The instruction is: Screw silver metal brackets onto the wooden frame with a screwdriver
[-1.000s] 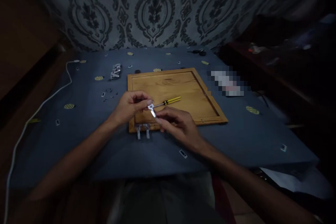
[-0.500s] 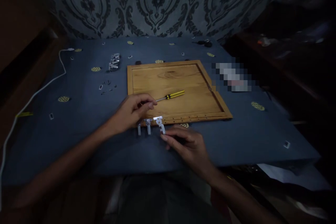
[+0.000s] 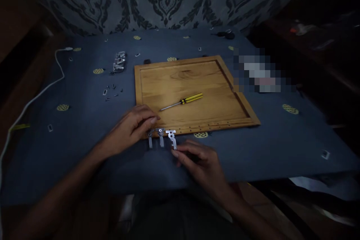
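A wooden cabinet door (image 3: 164, 78) with a raised frame lies on the table. Along its near edge, two metal hinges (image 3: 161, 137) sit side by side, their arms pointing toward me. Between thumb and fingers, my right hand (image 3: 204, 161) grips the arm of another hinge (image 3: 171, 135), whose plate rests at the edge beside them. My left hand (image 3: 136, 125) is closed at the door's near left corner, fingertips pinched together; whatever they hold is too small to make out. On the door panel lies a screwdriver (image 3: 191, 98) with a yellow and black handle, its tip toward my left hand.
Several more hinges (image 3: 120, 61) are piled left of the door, with loose screws (image 3: 113, 86) nearer me. A white cable (image 3: 39, 99) runs down the left side. Dark blue patterned cloth (image 3: 84, 150) covers the table. A blurred-out item (image 3: 261, 73) lies at the right.
My left hand has drawn slightly down and left, away from the screwdriver's tip. The held hinge now stands more squarely at the door's edge. The camera view has shifted a little.
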